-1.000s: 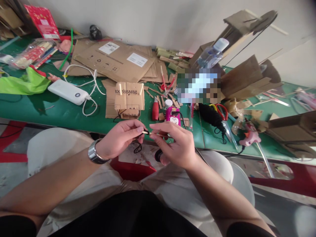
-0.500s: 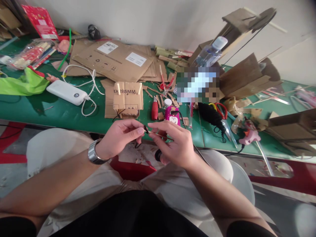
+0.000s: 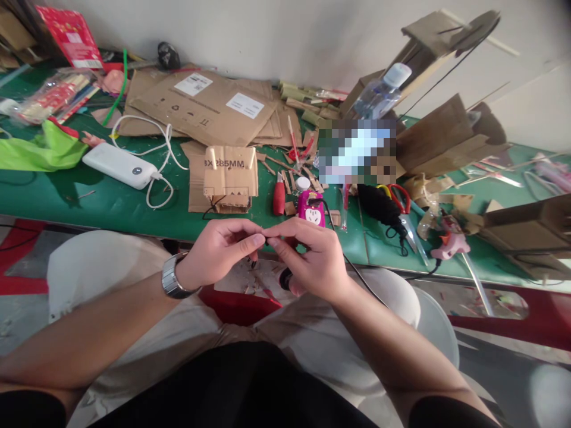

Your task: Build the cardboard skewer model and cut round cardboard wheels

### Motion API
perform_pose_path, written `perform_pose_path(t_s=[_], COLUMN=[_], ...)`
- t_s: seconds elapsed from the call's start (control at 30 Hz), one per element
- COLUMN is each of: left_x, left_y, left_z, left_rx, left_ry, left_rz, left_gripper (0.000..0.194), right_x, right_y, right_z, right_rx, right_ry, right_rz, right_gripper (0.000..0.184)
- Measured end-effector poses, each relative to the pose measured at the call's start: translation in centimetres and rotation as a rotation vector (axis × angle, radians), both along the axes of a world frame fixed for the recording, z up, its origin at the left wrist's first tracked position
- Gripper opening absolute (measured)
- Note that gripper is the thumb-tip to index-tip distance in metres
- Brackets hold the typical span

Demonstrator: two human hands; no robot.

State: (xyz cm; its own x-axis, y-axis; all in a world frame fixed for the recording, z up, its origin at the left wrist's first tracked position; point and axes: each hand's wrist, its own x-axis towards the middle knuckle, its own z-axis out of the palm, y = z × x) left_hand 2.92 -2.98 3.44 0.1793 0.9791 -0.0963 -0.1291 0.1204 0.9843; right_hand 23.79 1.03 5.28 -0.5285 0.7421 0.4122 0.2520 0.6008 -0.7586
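Cord [image 3: 267,241], apparently black, mostly hidden between pinched fingertips of left hand [image 3: 223,251] and right hand [image 3: 314,257]; both grips closed on it.

- We observe both forearms, left [image 3: 104,324] and right [image 3: 392,348], angled inward and forward.
- Left hand [image 3: 218,252]: fingers curled, thumb drawn to index in a pinch.
- Right hand [image 3: 312,255]: back upward, index extended, thumb below.
- We record the fingertips of both hands meeting, contact detail partly hidden.
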Motion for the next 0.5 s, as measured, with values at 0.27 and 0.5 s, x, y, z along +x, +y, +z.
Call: perform_pose_path(t_s=[0.27,0.5], left_x=[0.36,-0.05], left_y=[-0.31,-0.54], left_z=[-0.51,-0.44], left_rx=[0.238,0.612], left_ry=[0.115,0.514], left_rz=[0.224,0.273], left_gripper=[0.023,0.010], right_x=[-0.52,-0.66], right_y=[-0.48,-0.45], right_z=[-0.65,-0.79], right_rx=[-0.096,-0.122], right_ry=[0.033,0.059], right_rz=[-0.102,-0.138], right_gripper=[0.006,0.005])
